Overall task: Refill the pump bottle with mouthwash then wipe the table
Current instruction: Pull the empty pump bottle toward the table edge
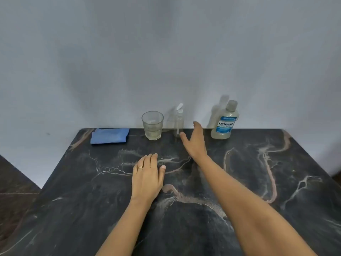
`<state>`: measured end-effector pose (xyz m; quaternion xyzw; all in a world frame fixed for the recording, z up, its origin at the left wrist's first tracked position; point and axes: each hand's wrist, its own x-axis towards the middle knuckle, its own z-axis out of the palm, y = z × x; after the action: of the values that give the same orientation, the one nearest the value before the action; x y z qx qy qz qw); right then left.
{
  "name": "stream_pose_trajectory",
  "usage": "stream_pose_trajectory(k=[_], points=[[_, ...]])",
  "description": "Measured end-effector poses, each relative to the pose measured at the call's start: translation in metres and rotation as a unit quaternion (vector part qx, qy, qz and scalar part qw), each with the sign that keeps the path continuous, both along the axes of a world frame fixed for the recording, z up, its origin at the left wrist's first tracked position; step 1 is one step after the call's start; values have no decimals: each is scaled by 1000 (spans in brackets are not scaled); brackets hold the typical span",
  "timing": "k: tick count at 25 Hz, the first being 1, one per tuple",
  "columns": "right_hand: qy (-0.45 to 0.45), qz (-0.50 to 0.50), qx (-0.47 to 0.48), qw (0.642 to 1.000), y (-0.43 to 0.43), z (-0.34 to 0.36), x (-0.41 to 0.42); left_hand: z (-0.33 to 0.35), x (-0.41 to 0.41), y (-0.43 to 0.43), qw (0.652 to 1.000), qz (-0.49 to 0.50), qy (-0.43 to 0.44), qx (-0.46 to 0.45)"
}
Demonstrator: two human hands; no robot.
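A clear pump bottle [178, 121] with a white pump head stands upright at the back of the dark marble table [258, 182]. My right hand [194, 140] is stretched out just right of it, thumb and fingers spread, close to the bottle but apart from it. A mouthwash bottle [225, 121] with a blue label and pale liquid stands further right. A folded blue cloth [109, 135] lies at the back left. My left hand [147, 175], with a ring, rests flat on the table, fingers together, holding nothing.
A clear drinking glass [152, 125] stands left of the pump bottle. A grey wall [166, 52] rises directly behind the table. The table's left edge drops to a darker floor [14, 191].
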<state>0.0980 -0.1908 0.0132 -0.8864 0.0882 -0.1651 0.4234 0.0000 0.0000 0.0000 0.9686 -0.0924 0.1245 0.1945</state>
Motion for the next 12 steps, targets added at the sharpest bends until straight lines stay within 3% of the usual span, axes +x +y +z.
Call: stream_pose_trajectory(k=[7,12], points=[[-3,1,93,996,13,-11,45,-24,6,0,999,-10,-26,32],[-11,13,108,994,11,-3,31,-18,-5,2,996,-5,-56,69]])
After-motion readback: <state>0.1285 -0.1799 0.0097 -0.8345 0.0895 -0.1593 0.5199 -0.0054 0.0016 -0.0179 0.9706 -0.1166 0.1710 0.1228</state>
